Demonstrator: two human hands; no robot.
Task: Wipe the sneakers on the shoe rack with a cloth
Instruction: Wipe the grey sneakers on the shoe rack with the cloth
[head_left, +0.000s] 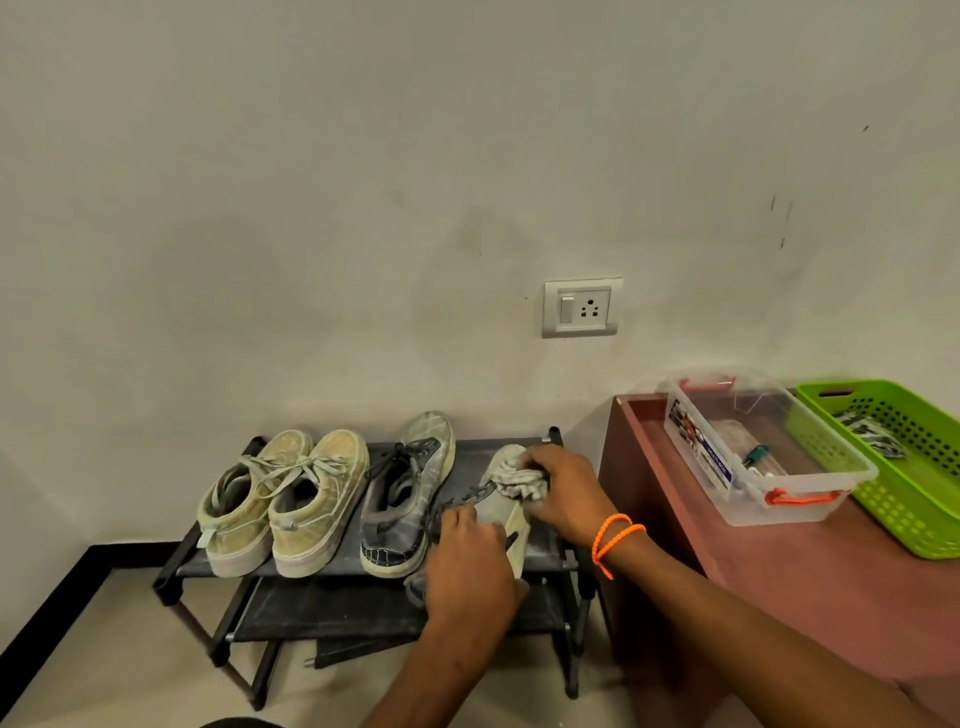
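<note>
Soft grey cloth (519, 480), bunched under the right hand's (563, 493) curled fingers, rubs the far-right sneaker (501, 506) on the shoe rack (171, 571), whose light, stiffer heel the left hand (467, 561) grips steady.

Four sneakers (332, 499) sit in a row on the shoe rack (374, 613); at three o'clock, a worktop (779, 571) carries two bins (769, 447).
</note>
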